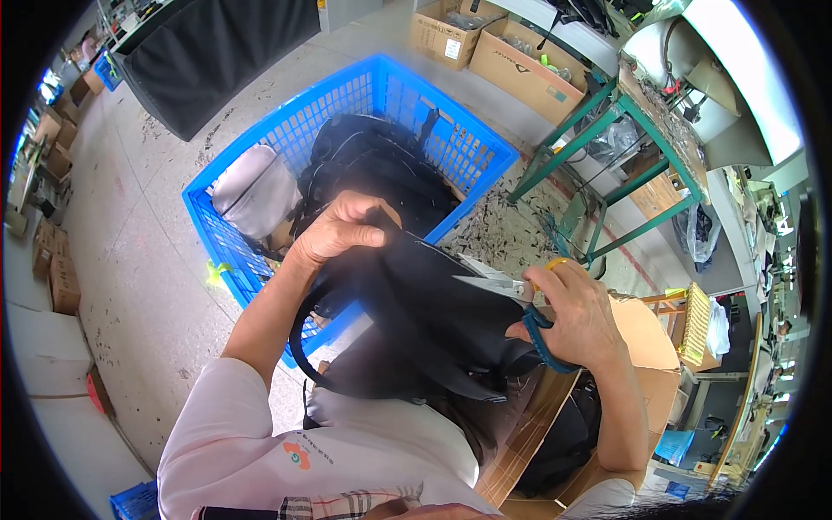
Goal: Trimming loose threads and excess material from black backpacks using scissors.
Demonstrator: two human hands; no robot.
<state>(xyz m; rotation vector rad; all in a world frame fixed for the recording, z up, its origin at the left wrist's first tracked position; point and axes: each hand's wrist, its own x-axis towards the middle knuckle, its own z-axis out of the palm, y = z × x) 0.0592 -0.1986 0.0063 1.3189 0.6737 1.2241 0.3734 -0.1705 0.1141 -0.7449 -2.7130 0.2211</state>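
A black fabric piece [425, 316], sewn like part of a bag, hangs over my lap. My left hand [351, 230] pinches its upper edge between thumb and fingers. In my right hand [576, 312] is a pair of scissors [494, 283] with one yellow and one dark blue handle loop. Their blades stand apart and point left, close to the fabric's right edge. Whether they touch the cloth I cannot tell. A dark strap [299, 338] loops down on the left side of the piece. Part of the fabric is blurred.
A blue plastic crate [195, 204] ahead holds black sewn pieces [381, 165] and a grey pouch [254, 191]. An open cardboard box [654, 347] with black items stands at my right. Beyond are a green-framed table [607, 117] and cardboard boxes [529, 69]. Scraps litter the floor.
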